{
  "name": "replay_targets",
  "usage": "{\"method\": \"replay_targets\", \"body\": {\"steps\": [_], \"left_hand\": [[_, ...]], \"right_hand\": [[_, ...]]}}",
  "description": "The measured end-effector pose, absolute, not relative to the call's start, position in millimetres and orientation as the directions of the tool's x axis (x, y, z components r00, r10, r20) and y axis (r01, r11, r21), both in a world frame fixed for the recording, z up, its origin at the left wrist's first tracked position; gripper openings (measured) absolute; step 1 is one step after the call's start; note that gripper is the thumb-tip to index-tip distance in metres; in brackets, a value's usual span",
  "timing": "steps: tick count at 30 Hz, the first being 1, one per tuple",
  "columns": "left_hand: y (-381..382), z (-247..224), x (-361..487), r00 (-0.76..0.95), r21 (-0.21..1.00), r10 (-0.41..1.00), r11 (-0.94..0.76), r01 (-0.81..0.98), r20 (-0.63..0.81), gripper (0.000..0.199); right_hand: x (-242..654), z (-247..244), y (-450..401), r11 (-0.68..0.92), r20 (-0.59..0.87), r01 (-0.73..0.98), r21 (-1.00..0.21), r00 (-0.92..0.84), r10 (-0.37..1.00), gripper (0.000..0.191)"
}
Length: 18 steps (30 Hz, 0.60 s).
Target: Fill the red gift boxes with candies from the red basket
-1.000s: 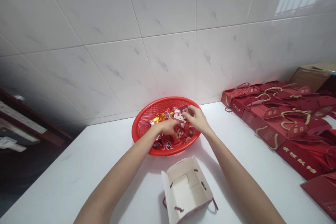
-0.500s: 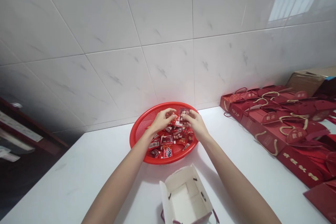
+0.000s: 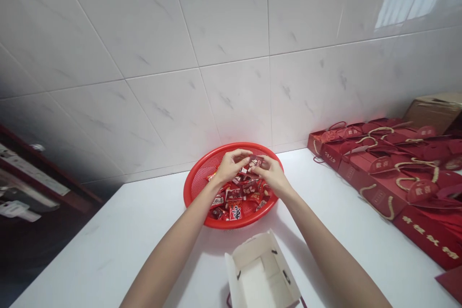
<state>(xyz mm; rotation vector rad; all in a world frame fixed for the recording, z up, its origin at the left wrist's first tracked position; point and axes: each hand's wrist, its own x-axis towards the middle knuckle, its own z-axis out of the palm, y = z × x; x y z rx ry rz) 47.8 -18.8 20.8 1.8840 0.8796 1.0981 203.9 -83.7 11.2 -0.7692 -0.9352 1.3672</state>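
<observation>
A round red plastic basket [image 3: 194, 200] stands against the wall and holds several wrapped candies [image 3: 235, 211] in red and dark red. Over its back part, my right hand [image 3: 271, 173] pinches a dark red packet [image 3: 255, 162] between thumb and fingers. My left hand [image 3: 233, 166] is just left of that packet, thumb and fingers curled close together; what it holds, if anything, is too small to make out. Nearer to me, an open box [image 3: 258, 279] with a cream inside lies below the basket, between my forearms.
Many red gift boxes [image 3: 378, 171] with rope handles line the right side of the white table [image 3: 144, 231]. A cardboard box [image 3: 433, 110] sits behind them. At left is a dark red shelf [image 3: 77, 195] with items; a tiled wall [image 3: 231, 96] rises behind.
The view has shifted a little. My hands have drawn closer together over the basket, and the dark red packet now lies flatter between them.
</observation>
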Motion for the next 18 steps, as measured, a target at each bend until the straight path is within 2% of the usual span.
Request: {"method": "replay_targets", "body": {"steps": [6, 13, 18], "left_hand": [[-8.5, 20.9, 40.8, 0.319, 0.887, 0.899, -0.387, 0.254, 0.301, 0.048], [4.1, -10.0, 37.5, 0.203, 0.830, 0.971, -0.214, 0.516, 0.124, 0.022], [-2.2, -17.7, 54.0, 0.259, 0.821, 0.962, -0.218, 0.528, 0.089, 0.020]], "right_hand": [[205.5, 13.4, -84.9, 0.154, 0.144, -0.431, -0.889, 0.054, 0.988, 0.027], [207.3, 12.4, -78.8, 0.184, 0.061, -0.549, -0.815, 0.236, 0.970, 0.024], [208.4, 11.4, -77.5, 0.179, 0.052, -0.588, -0.789, 0.227, 0.973, 0.025]]}}
